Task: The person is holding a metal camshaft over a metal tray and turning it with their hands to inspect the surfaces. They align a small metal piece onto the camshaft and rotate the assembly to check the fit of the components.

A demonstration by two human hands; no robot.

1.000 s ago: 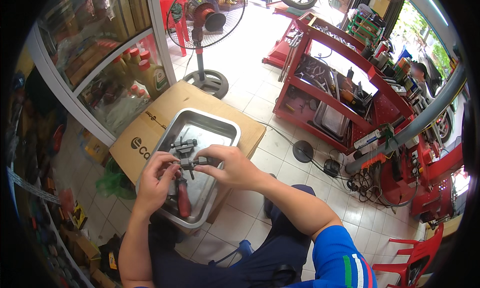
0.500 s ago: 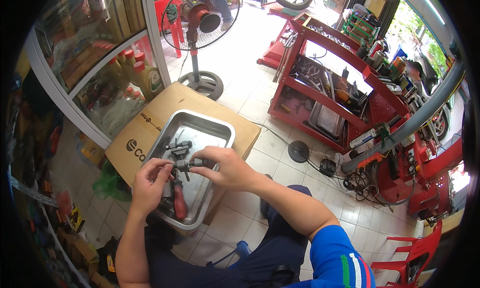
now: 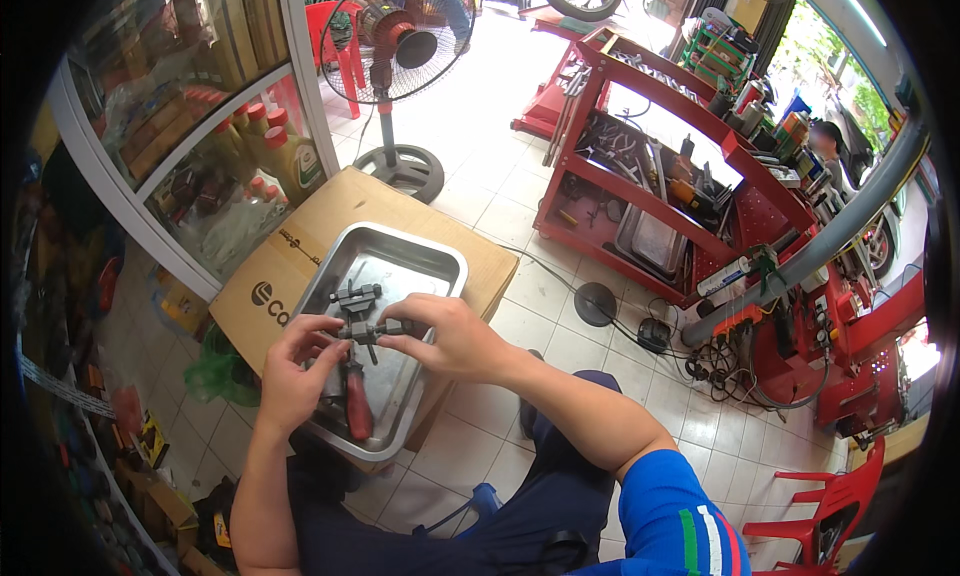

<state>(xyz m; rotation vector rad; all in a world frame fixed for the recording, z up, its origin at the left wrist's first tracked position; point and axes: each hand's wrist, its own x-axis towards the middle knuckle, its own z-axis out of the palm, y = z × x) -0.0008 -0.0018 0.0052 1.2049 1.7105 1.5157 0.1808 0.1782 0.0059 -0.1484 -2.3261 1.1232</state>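
One tray (image 3: 415, 261), left of centre, bearing one red-handled tool (image 3: 358, 406), one dark fitting (image 3: 357, 294); left hand (image 3: 293, 374) and right hand (image 3: 450, 341), fingers bent, pinch one metal tool (image 3: 362, 331).

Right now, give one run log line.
left hand: holding dark metal tool | right hand: holding it too | red-handled tool: in metal tray | metal tray: on cardboard box

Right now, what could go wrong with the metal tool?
The left hand and right hand pinch the metal tool with their fingers, so it could slip. If dropped, it might hit the red-handled tool in the tray. The tray sits on a cardboard box, which could shift if bumped.
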